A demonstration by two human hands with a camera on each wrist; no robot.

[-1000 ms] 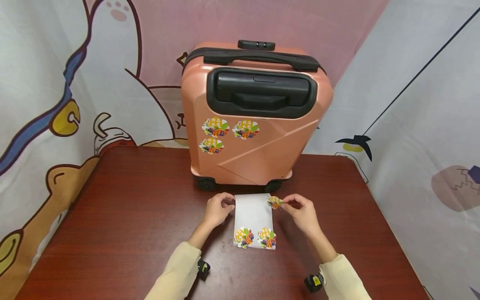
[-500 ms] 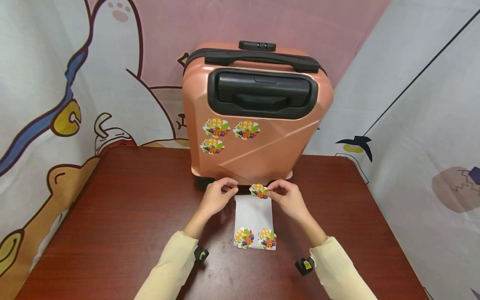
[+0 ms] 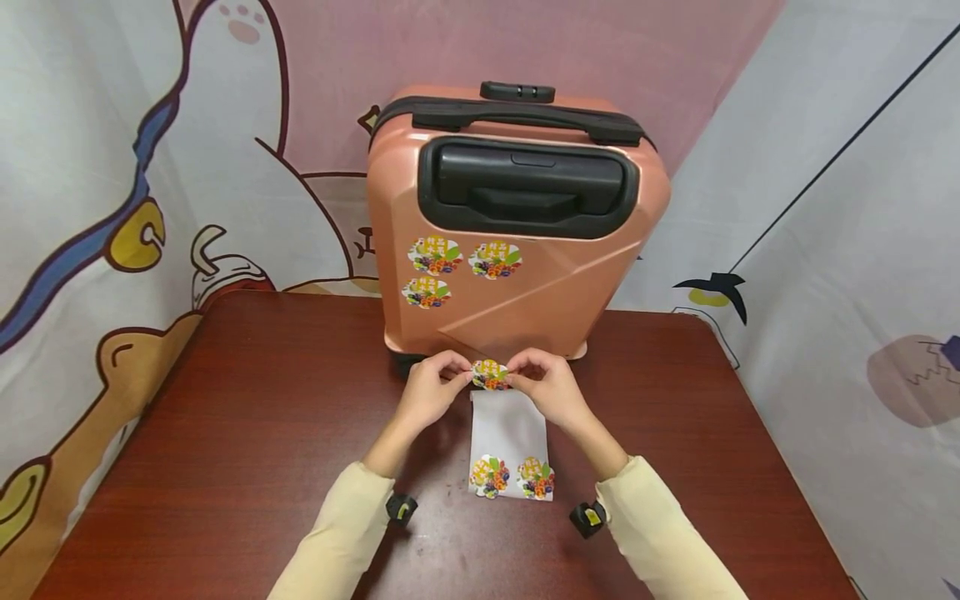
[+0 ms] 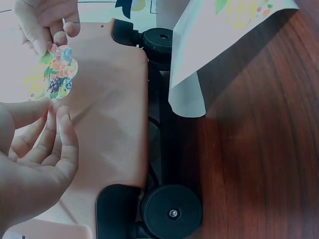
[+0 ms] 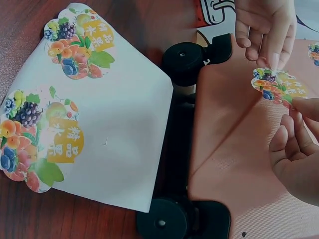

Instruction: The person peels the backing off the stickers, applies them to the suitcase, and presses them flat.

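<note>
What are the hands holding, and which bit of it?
A fruit sticker, pinched by its opposite side edges: the left hand has its left edge, the right hand its right edge.

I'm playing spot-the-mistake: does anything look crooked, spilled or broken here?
Nothing looks spilled or broken. On the suitcase, the lower sticker sits a little left of the one above it, so they don't quite line up. Also, the white sheet curls at its end nearest the suitcase, instead of lying flat.
</note>
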